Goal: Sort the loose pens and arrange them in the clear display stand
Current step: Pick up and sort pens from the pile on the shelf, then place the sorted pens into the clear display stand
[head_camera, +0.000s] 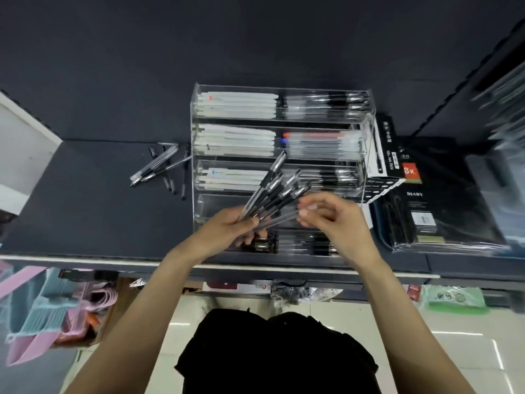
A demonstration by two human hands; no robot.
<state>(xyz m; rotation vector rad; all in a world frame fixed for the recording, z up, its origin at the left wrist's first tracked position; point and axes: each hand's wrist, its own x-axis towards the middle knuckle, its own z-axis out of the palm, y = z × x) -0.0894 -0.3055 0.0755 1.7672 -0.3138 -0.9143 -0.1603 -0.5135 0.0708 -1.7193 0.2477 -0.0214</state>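
From the head view, the tiered clear acrylic display stand (366, 132) sits on the dark tabletop (99, 217) with most of its work apparently done: the upper tiers already hold rows of white-barrelled pens on the left and clear, black-capped pens on the right. One lower tier, just behind the hands, looks largely unfilled, though the hands hide part of it. A small heap of loose clear-barrelled black pens (163, 167) lies on the tabletop just left of the stand, unsorted, so I judge the task well past halfway with that heap and the held pens left to place.

The left hand (230, 228) grips a fanned bundle of clear black-capped pens (277, 191), fingers curled round the barrels, caps pointing up and right over the stand's lower tiers. The right hand (332, 220) is close beside it, fingertips pinching what seems a single clear pen (279, 220) from the bundle; motion blur makes the exact hold uncertain. Both forearms reach forward from the shelf edge, converging above the stand's front.
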